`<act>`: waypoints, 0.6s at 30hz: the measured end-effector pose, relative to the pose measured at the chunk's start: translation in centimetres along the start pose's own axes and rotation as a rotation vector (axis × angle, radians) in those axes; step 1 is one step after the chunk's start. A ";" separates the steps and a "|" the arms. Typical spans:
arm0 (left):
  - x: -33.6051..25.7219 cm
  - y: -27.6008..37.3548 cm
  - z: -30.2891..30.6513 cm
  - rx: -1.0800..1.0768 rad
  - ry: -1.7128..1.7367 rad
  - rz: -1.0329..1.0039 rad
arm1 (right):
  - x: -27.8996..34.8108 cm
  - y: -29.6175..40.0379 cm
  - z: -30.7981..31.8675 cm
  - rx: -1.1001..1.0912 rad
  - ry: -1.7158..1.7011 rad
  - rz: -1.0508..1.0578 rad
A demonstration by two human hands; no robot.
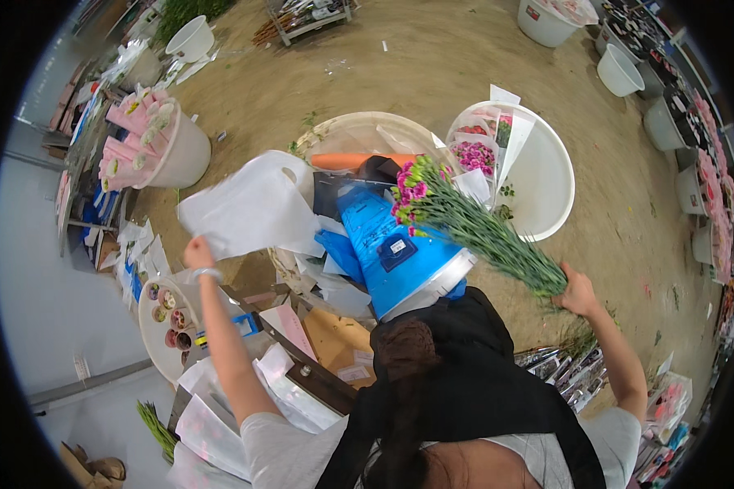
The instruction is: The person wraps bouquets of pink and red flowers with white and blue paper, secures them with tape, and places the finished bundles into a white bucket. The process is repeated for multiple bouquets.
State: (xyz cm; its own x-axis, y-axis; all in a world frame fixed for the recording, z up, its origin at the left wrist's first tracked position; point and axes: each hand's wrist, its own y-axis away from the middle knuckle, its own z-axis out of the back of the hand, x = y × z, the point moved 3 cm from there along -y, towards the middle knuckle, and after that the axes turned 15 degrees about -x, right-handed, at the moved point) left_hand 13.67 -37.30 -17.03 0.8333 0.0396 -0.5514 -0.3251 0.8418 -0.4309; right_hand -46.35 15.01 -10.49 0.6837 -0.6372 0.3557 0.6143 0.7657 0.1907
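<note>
In my right hand [578, 290] I grip the lower stems of a bunch of pink carnations [477, 226]. The blooms point up and left, over a container covered in blue plastic [397, 250] that bears a label. My left hand [197, 252] pinches the lower left corner of a white flower sleeve [257, 205] with an oval hole near its far end. The sleeve is spread out and slightly blurred. A large round bin [373, 119] holding plastic scraps and an orange roll [361, 161] lies just beyond.
A white tub [564, 177] with wrapped flowers stands at right. To the left is a tub [189, 153] of pink-wrapped flowers. By my left forearm are a tub with several tape rolls [177, 319], a blue tape dispenser [246, 325] and white sleeves [214, 428].
</note>
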 end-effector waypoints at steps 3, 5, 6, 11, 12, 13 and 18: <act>-12.6 7.6 -5.4 0.265 0.038 -0.101 | 2.7 -2.6 0.4 0.007 0.158 -0.015; -21.2 14.4 -6.1 0.329 0.341 -0.236 | 5.3 -4.8 1.5 0.029 0.173 0.051; -29.8 18.8 -2.5 0.711 0.683 -0.369 | 5.6 -5.4 2.1 0.044 0.191 0.056; -39.6 30.6 -0.4 0.413 0.587 -1.319 | 11.8 -9.1 7.5 0.129 0.179 0.367; -40.4 31.1 -0.7 0.553 0.565 -1.288 | 12.1 -9.3 8.6 0.145 0.200 0.380; -41.6 32.0 -1.0 0.696 0.550 -1.248 | 12.0 -9.2 10.0 0.083 0.243 0.383; -43.7 30.4 0.0 1.005 0.514 -0.886 | 16.7 -5.5 15.5 -0.777 0.002 1.001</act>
State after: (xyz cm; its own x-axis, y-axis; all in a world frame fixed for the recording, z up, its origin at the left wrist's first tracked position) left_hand -32.59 -13.43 -6.03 0.2688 -0.7027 -0.6588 0.8350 0.5109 -0.2042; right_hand -44.40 1.57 8.55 0.9816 0.1883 0.0318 -0.1021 0.6579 -0.7461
